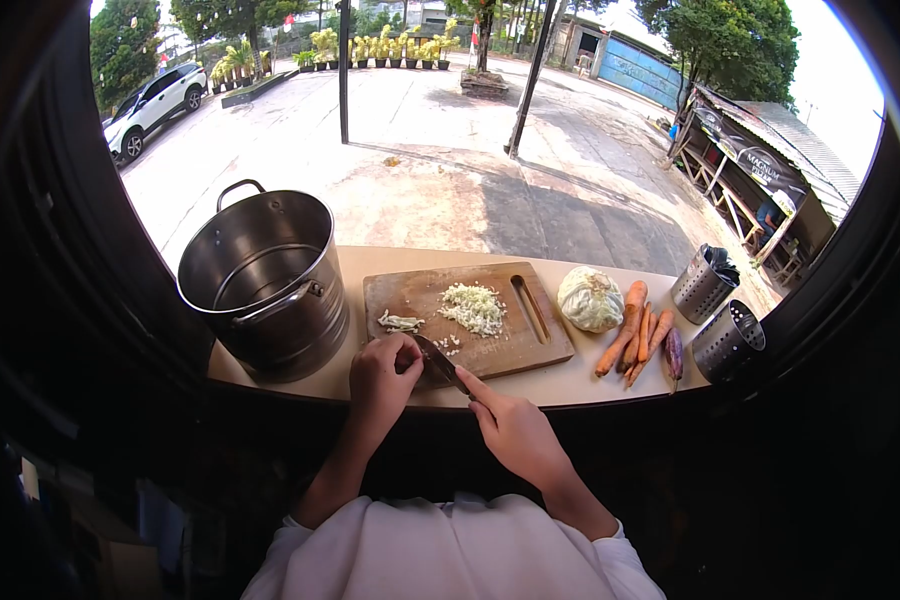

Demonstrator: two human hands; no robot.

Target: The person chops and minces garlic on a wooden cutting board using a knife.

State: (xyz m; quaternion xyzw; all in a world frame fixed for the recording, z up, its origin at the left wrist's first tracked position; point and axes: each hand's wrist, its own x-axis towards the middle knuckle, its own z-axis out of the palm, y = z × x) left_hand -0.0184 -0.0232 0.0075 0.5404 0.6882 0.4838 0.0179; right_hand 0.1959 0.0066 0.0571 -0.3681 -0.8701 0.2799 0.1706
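My right hand [518, 428] grips a knife [440, 361] by its handle, index finger stretched along it. The blade points up and left over the near edge of a wooden cutting board [395, 290]. Close to the blade's tip, my left hand [380, 375] is closed with thumb and fingers pinched together; what they hold, if anything, is hidden. A heap of finely chopped pale vegetable [473, 308] lies mid-board, with loose bits nearer the knife. Just beyond my left hand sits a small pile of pale green-white peelings or pieces [400, 323].
On the left stands a large steel pot [315, 320] with raised handles. Right of the board are a cabbage [590, 299], several carrots [625, 335], a purple eggplant-like vegetable [675, 356] and two perforated steel holders [698, 290]. The counter [400, 257] ends at a paved yard.
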